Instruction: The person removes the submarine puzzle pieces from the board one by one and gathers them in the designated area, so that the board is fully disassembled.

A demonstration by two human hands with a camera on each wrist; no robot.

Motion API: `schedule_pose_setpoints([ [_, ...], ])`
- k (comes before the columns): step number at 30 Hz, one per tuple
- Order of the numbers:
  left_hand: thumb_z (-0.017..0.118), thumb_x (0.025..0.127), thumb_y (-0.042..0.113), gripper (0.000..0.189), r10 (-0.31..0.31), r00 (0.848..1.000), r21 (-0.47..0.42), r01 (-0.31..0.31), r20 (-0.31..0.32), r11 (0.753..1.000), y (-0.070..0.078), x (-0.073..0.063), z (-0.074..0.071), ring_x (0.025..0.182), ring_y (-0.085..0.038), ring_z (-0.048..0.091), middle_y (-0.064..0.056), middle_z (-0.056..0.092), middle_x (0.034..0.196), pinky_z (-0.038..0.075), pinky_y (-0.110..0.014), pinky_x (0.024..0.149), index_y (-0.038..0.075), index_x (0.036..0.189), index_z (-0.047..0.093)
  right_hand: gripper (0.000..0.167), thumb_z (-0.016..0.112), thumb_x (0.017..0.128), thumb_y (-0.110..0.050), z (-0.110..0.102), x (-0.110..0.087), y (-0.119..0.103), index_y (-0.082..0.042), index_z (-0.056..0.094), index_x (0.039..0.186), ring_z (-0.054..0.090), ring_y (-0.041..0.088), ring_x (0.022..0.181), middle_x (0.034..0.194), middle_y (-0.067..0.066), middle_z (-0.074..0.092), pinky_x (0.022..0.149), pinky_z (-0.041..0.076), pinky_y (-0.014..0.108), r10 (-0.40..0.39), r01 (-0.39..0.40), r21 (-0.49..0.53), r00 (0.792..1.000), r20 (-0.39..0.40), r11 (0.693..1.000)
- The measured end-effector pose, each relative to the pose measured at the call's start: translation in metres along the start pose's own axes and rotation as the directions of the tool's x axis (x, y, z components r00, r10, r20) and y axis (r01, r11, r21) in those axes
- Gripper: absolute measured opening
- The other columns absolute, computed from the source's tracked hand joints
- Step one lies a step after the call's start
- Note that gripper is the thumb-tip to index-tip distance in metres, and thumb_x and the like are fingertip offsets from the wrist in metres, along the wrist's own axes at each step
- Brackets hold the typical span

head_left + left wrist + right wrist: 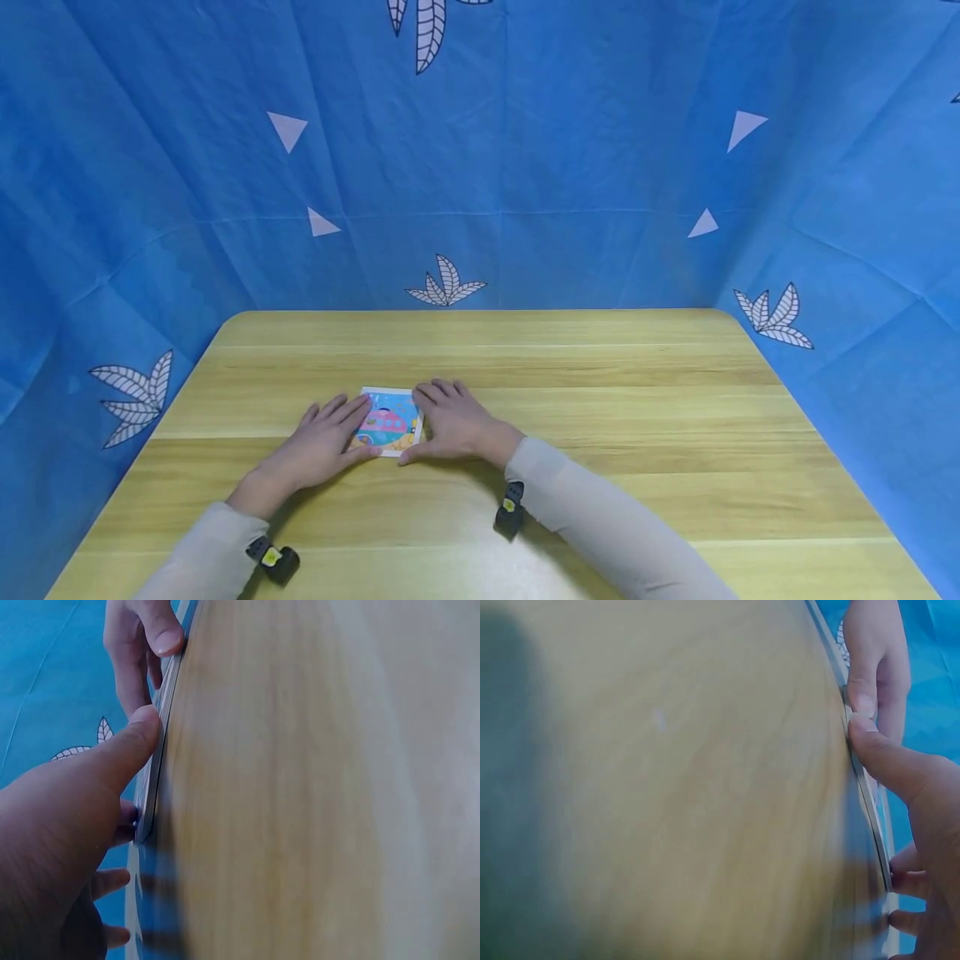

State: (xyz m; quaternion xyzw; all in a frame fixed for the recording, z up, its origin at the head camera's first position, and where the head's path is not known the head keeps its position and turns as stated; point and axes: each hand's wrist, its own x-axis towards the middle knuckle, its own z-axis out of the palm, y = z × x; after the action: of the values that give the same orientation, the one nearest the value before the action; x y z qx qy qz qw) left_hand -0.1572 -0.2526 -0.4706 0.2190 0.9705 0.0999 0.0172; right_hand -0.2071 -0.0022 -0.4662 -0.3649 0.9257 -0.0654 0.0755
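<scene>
A small square picture board (386, 422) with a white border and a pink submarine on blue is at the tabletop, left of centre. My left hand (321, 446) holds its left side, with the thumb on the near edge and the fingertips by the far left corner. On the right side my right hand (457, 423) grips it in the same way. Edge-on in the left wrist view, the board (152, 780) looks thin and flat, the thumb against its near edge. The right wrist view shows the right thumb (885, 754) on that edge too, close to the left thumb.
The wooden table (637, 417) stretches far to the right and behind the board. Blue cloth (570, 167) with leaf and triangle prints hangs around its back and sides. Each wrist carries a small black camera, such as the right one (510, 510).
</scene>
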Motion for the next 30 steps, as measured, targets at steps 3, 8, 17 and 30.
schedule_pose_setpoints([
  [3,0.05,0.093,0.064,0.084,0.018,1.0,-0.004,-0.018,0.003,1.0,-0.001,0.0,0.0,0.14,-0.043,0.027,-0.014,0.035,0.154,0.021,-0.069,0.109,0.004,0.15,0.037,0.109,0.047,0.077,-0.085,-0.002,-0.004,0.003,-0.012,0.025,0.156,0.02,0.028,0.146,0.159,0.005,0.027,0.119,0.015,0.052,0.008,-0.009,0.015,1.0,0.017,1.0],
  [8,0.051,0.092,0.065,0.084,0.049,0.999,0.0,-0.049,0.012,0.999,-0.001,0.005,0.0,0.14,-0.043,0.027,-0.013,0.036,0.154,0.023,-0.066,0.111,0.006,0.151,0.037,0.109,0.047,0.077,-0.085,-0.005,-0.01,0.008,-0.014,0.024,0.156,0.017,0.029,0.147,0.16,0.003,0.024,0.119,0.013,0.054,0.02,-0.022,0.038,0.999,0.036,0.999],
  [17,0.051,0.089,0.069,0.087,0.061,0.996,-0.039,-0.059,0.06,0.997,0.005,0.015,-0.003,0.141,-0.043,0.027,-0.01,0.038,0.153,0.021,-0.063,0.113,0.012,0.152,0.037,0.109,0.053,0.077,-0.082,-0.009,-0.022,0.024,-0.013,0.024,0.156,0.017,0.031,0.147,0.16,0.003,0.024,0.118,0.013,0.055,0.005,-0.008,0.061,0.998,0.059,0.998],
  [30,0.049,0.09,0.069,0.085,0.145,0.983,-0.019,-0.144,0.109,0.989,0.029,0.031,-0.003,0.143,-0.036,0.027,-0.005,0.038,0.154,0.022,-0.056,0.116,0.01,0.15,0.039,0.105,0.06,0.078,-0.076,-0.015,-0.047,0.053,-0.012,0.027,0.156,0.015,0.035,0.147,0.16,0.005,0.025,0.117,0.013,0.058,-0.006,-0.001,0.104,0.998,0.064,0.995],
])
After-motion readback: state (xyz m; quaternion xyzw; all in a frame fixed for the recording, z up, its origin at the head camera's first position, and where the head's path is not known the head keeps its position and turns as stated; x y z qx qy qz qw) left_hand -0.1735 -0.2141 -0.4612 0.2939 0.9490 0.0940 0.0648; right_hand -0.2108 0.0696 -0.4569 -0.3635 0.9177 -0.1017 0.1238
